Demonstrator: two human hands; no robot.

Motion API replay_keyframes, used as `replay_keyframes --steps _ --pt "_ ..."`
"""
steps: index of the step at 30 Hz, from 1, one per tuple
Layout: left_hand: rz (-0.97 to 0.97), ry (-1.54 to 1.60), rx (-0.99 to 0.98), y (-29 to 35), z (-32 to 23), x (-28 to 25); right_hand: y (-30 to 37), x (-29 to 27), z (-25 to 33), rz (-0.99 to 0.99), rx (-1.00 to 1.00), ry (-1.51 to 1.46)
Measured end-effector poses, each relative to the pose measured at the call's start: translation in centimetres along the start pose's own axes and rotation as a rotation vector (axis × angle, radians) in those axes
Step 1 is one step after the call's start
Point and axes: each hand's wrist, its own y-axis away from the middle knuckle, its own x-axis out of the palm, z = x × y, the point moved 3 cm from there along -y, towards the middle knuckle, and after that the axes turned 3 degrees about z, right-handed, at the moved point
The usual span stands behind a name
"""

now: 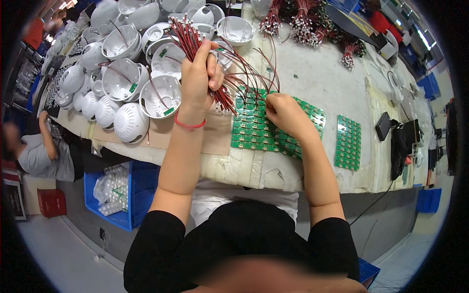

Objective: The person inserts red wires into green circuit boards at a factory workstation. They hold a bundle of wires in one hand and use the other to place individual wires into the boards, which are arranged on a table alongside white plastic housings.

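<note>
Above the pale worktable (303,63), we clutch a bundle of red-and-black wires (188,40) in our left hand (199,78); our right hand (284,110) curls over green circuit boards (249,133) lying there, its grip unclear to us. Lifting the bundle could snag wires draped across the boards.

No readable lettering before you

You can read no text, label, brand, number or sign on anything in this view. On the large green circuit-board panel (254,131) in front of you, the pale details are too small to tell as print. The same holds for the smaller green circuit-board panel (348,141) to its right. You can make out no legible words on the white shells (131,122) at your left, the black device (383,126) toward the tabletop's (322,73) right side, or the red box (52,202) at far left.
</note>
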Motion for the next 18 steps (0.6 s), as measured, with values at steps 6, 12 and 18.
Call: replay_keyframes --steps 6,12,18 --pt "0.037 0.094 -0.025 0.0 0.6 0.2 -0.1 0.4 -0.2 0.024 0.046 -0.002" --pt "0.017 0.091 -0.005 0.3 1.6 1.4 0.4 -0.8 -1.3 0.093 0.160 -0.247" --pt "-0.026 -0.115 0.096 0.7 3.3 1.3 0.7 -2.9 2.9 -0.162 0.197 -0.280"
